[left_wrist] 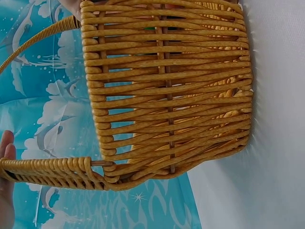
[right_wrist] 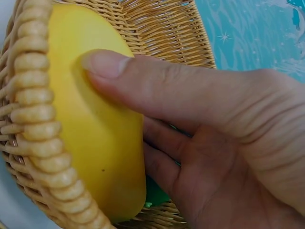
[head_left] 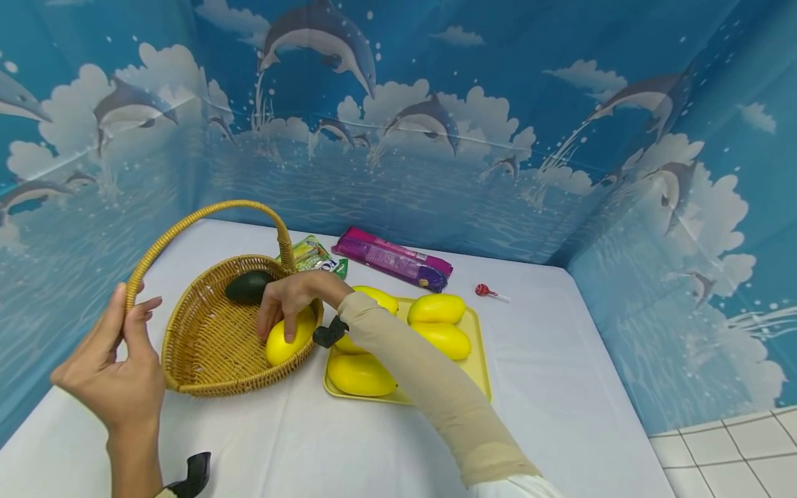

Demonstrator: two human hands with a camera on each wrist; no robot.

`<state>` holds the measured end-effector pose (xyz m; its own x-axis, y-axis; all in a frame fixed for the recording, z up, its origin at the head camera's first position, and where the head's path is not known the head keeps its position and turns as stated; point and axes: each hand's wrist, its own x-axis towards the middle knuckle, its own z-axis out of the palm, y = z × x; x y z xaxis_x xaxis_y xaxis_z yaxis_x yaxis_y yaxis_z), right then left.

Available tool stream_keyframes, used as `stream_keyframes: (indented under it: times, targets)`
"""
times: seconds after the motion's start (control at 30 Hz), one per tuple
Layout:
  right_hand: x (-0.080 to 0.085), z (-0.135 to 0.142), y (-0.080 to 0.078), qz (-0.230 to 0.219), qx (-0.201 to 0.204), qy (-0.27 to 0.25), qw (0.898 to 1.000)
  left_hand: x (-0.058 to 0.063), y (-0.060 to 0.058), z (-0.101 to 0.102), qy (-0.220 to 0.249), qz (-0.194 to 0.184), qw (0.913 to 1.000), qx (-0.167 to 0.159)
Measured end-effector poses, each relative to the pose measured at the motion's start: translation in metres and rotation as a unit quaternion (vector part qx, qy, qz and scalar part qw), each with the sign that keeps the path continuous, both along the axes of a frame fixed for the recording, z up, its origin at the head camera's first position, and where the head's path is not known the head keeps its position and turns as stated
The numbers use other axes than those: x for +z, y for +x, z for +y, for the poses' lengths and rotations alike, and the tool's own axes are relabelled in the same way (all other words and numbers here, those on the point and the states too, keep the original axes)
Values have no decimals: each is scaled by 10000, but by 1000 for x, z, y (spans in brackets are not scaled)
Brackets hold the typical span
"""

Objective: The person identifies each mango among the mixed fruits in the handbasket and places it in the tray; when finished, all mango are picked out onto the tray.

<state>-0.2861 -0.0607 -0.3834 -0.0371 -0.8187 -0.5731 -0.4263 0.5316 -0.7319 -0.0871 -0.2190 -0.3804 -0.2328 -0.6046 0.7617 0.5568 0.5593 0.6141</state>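
Observation:
With thumb and fingers my left hand (head_left: pixel 118 366) grips the handle of a wicker basket (head_left: pixel 214 339), at the handle's near left side. My right hand (head_left: pixel 292 297) reaches inside the basket's right side and holds a yellow mango (head_left: pixel 283 346), thumb on top and fingers round its far side. In the right wrist view the mango (right_wrist: pixel 100 143) lies close against the woven rim. A dark green fruit (head_left: pixel 248 287), perhaps an avocado, lies at the back of the basket. Right of the basket, a yellow tray (head_left: pixel 476 353) bears several more mangoes (head_left: pixel 361 375), partly hidden by my right forearm.
Behind the basket lies a green and yellow packet (head_left: pixel 311 254), and beside it a long purple packet (head_left: pixel 392 257). A red lollipop (head_left: pixel 483 290) with a white stick lies further right. White cloth (head_left: pixel 548 415) covers the table, and a dolphin-printed curtain (head_left: pixel 398 180) surrounds its back and sides.

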Motion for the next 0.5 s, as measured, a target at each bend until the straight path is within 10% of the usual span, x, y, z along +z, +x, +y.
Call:
stream_keyframes:
  times: [0.5]
  targets:
    - [6,3,1,402,168,-271,9987,7,2,5,-41,20,10000,-3]
